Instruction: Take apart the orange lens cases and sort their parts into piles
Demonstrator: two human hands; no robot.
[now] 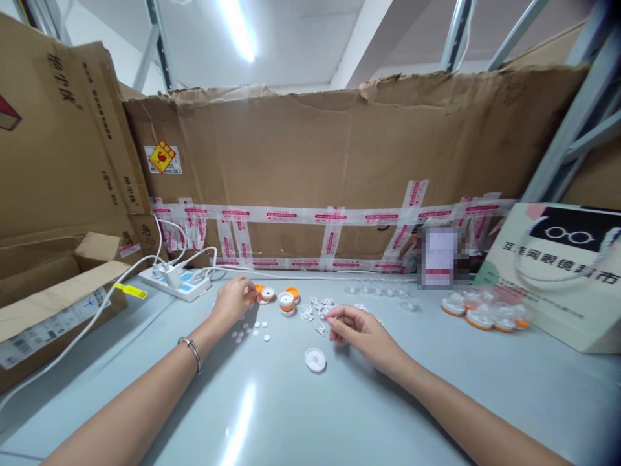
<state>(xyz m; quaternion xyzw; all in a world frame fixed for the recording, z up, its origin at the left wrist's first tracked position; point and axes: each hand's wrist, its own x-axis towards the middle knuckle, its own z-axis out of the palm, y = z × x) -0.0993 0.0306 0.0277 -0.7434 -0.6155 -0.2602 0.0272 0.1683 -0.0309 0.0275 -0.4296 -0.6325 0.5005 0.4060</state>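
A pale blue surface [369,414] carries everything, with a big cardboard box [301,155] across its far side. A paper bag [548,285] stands at the right, and a power strip [194,288] lies at the far left.

The left hand [235,299] reaches to the far left of the parts, its fingers bent against an orange part [259,289]; whether they grip it I cannot tell. The right hand [356,327] is at the right edge of the small pieces, thumb and forefinger drawn together; anything pinched there is too small to make out.

Beyond the bag's near left side, a cluster of orange-and-white cases [480,317] sits together. A white round dish [315,360] lies alone, nearest the person, between the hands. An orange-and-white stack [287,303] stands farther off; clear cups [408,305] lie to the far right. Smallest are the holed white pieces [308,314] beside the right hand and white discs [266,338] just near of the left.

The step in hand looks like picking out parts with both hands. The next move seems to call for a light fingertip pinch on single pieces, without scattering their neighbours.
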